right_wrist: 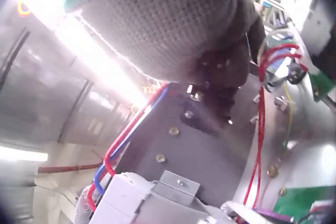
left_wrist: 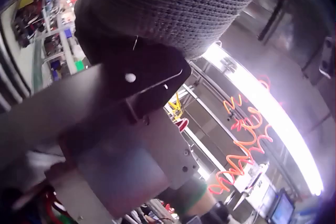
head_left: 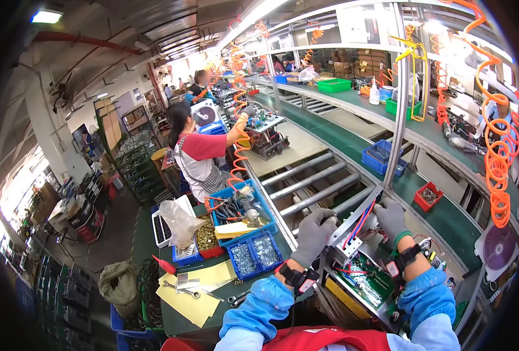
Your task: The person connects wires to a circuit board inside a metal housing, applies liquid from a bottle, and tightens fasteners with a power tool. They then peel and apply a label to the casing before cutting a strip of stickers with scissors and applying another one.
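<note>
My left hand (head_left: 313, 237), in a grey knit glove, grips the near left corner of an upright metal panel (head_left: 362, 213). My right hand (head_left: 393, 221), gloved alike, holds the same panel toward its far end. In the left wrist view, the glove (left_wrist: 173, 8) covers the top of a bent metal flange (left_wrist: 52, 100). Dark gloved fingers bend over the panel's face (right_wrist: 202, 148) in the right wrist view. Red and blue wires (head_left: 362, 222) run along the panel to a white block (head_left: 348, 248) at its foot. A green circuit board (head_left: 367, 284) lies below, inside the open unit.
Steel rollers (head_left: 312, 184) lie beyond my hands. To the left are blue bins of screws (head_left: 253, 254), a blue tool tray (head_left: 242, 210) and wrenches (head_left: 180, 288) on yellow paper. A red bin (head_left: 428, 196) stands at right. Orange coiled hoses (head_left: 496, 158) hang down. Another person (head_left: 198, 149) works nearby.
</note>
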Demonstrator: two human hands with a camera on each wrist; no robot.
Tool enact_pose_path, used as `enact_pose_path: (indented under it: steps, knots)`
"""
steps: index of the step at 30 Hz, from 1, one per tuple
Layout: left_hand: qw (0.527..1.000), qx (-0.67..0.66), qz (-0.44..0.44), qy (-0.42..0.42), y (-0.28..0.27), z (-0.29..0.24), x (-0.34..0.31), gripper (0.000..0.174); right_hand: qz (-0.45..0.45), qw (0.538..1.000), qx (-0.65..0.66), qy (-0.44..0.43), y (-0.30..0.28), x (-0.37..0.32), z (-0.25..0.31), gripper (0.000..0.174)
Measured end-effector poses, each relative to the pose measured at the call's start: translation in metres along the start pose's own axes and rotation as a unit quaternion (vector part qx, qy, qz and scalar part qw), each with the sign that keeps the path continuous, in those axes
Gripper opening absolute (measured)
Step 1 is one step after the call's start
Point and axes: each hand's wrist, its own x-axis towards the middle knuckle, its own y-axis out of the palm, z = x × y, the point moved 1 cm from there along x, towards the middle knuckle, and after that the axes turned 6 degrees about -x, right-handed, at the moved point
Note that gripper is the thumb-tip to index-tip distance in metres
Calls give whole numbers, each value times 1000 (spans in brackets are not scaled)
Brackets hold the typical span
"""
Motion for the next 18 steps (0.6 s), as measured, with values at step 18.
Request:
enact_pose_path:
  steps: [18]
  knots:
    - [948, 127, 65, 285, 27, -43, -5, 16, 226, 949, 164, -146, -77, -39, 89, 28]
